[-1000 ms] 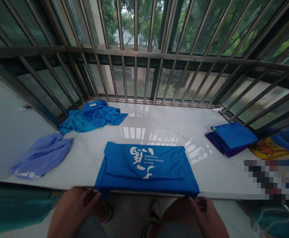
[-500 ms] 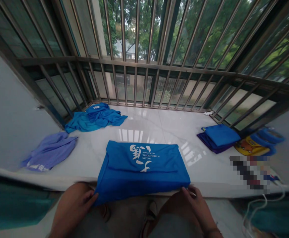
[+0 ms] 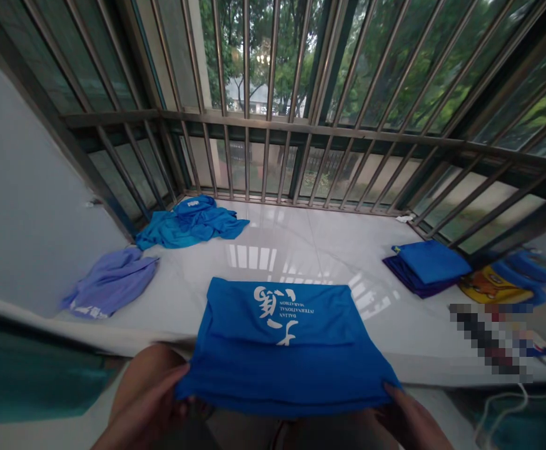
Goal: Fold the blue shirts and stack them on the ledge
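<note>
A blue shirt with white lettering is spread before me, partly folded over. Its far part lies on the white ledge, while its near edge hangs stretched past the ledge's front. My left hand pinches the near left corner between thumb and fingers. At the near right corner, my right hand grips the cloth in the same way. Some fingers of both hands are hidden under the fabric.
On the white ledge, a crumpled blue garment and a purple garment lie left. Folded blue cloths sit right, beside a yellow and blue item and a blurred-out patch. Metal bars line the window behind. A white cord hangs right.
Both hands have drawn the shirt's near edge towards me and further apart, so more of the blue cloth shows below the lettering. The view has shifted slightly.
</note>
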{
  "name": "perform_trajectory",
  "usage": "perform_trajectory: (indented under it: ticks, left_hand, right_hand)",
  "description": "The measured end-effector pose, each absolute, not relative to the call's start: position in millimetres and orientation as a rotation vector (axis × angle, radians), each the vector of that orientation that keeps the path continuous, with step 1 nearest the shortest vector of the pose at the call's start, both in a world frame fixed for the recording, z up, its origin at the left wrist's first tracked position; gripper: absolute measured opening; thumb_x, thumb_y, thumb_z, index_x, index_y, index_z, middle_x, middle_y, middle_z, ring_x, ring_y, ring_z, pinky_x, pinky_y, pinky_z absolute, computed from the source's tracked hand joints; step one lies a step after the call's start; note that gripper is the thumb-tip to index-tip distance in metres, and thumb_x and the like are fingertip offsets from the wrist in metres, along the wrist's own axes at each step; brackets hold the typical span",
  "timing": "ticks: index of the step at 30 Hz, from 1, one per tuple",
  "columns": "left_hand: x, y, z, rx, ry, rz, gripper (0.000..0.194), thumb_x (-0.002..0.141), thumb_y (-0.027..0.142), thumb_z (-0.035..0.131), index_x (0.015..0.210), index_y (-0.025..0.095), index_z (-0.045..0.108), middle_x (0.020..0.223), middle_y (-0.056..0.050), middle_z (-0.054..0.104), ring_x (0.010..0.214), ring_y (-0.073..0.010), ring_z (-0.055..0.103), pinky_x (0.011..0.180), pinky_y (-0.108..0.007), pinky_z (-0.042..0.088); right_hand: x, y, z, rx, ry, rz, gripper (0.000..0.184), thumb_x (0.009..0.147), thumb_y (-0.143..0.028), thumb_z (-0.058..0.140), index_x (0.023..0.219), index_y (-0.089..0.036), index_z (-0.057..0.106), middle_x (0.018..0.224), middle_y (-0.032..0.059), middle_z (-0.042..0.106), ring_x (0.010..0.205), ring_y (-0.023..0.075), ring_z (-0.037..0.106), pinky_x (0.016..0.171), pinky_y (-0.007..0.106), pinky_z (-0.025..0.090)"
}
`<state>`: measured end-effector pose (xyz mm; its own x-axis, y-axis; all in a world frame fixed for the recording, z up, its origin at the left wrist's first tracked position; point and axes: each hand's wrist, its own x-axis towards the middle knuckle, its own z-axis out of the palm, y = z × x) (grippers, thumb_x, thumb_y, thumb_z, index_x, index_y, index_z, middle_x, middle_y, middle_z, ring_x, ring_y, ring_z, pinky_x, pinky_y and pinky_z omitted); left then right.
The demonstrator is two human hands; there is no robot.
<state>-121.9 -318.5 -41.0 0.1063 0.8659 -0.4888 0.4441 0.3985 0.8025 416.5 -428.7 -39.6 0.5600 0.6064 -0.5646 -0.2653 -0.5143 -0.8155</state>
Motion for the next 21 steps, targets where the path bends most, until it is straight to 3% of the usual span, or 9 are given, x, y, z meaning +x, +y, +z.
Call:
perform_trajectory:
  ticks: [4,8,12,14,17,21]
  left_hand:
    - [-74,-260,-8,0.739,1.284,0.876,0.049,0.101,0.061,0.048,0.131,0.030,0.071,0.149,-0.010,0.074,0.124,-0.0306,0.078,0.098,-0.048,0.067]
    - [-24,-191,8,1.119,1.288,1.032,0.054,0.110,0.051,0.025,0.139,0.023,0.060,0.165,-0.018,0.060,0.148,-0.0276,0.064,0.115,-0.049,0.059]
    - [-11,-164,-8,1.634,1.574,0.841,0.041,0.104,0.046,0.044,0.125,0.020,0.069,0.153,-0.020,0.069,0.150,-0.0335,0.061,0.129,-0.054,0.044]
    - [-20,-167,-23,1.849,1.679,0.765,0.042,0.101,0.044,0.048,0.125,0.018,0.072,0.150,-0.021,0.071,0.153,-0.0378,0.056,0.133,-0.060,0.037]
    - [-44,-177,-44,2.065,1.770,0.686,0.050,0.104,0.046,0.043,0.135,0.019,0.071,0.158,-0.019,0.066,0.155,-0.0392,0.054,0.132,-0.066,0.036]
    - [-84,-176,-54,2.080,1.714,0.810,0.057,0.106,0.055,0.041,0.140,0.018,0.068,0.154,-0.019,0.069,0.146,-0.0337,0.064,0.130,-0.055,0.044]
  right_hand:
    - [409,-364,1,-1.519,-0.422,1.186,0.049,0.078,-0.069,0.081,0.094,-0.025,0.070,0.105,0.0128,0.084,0.103,0.0340,0.083,0.098,0.048,0.067]
    - [388,-280,24,-1.711,-0.982,0.757,0.059,0.103,-0.071,0.036,0.110,-0.023,0.069,0.131,0.0183,0.078,0.129,0.0335,0.075,0.110,0.051,0.061]
    - [374,-245,16,-1.926,-1.217,0.512,0.047,0.095,-0.055,0.063,0.121,-0.017,0.072,0.145,0.0245,0.070,0.147,0.0436,0.059,0.129,0.063,0.038]
    - [372,-247,6,-2.137,-1.310,0.324,0.054,0.097,-0.050,0.064,0.134,-0.011,0.069,0.153,0.0304,0.063,0.150,0.0474,0.054,0.127,0.066,0.039]
    - [377,-256,-7,-2.502,-1.362,0.071,0.070,0.107,-0.058,0.052,0.149,-0.002,0.059,0.143,0.0367,0.066,0.134,0.0491,0.067,0.106,0.061,0.055]
    - [402,-253,-4,-2.596,-1.410,0.287,0.054,0.108,-0.052,0.051,0.130,-0.008,0.073,0.116,0.0266,0.080,0.110,0.0394,0.079,0.094,0.046,0.059]
